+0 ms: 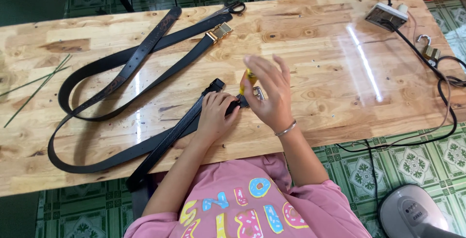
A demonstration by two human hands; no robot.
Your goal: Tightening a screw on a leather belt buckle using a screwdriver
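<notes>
Left hand [217,116] pins a textured black belt [180,130]; right hand [268,95] pinches a small yellow tool [250,78], which could slip off the silver buckle [256,93].

No packages, labels, signs or screens visible.

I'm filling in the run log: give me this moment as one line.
left hand: pressing black belt end on wooden table | right hand: holding small yellow tool over silver buckle

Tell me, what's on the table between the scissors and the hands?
In the head view, the gold belt buckle lies just below the scissors; from there down to the hands is mostly bare wood.
</notes>
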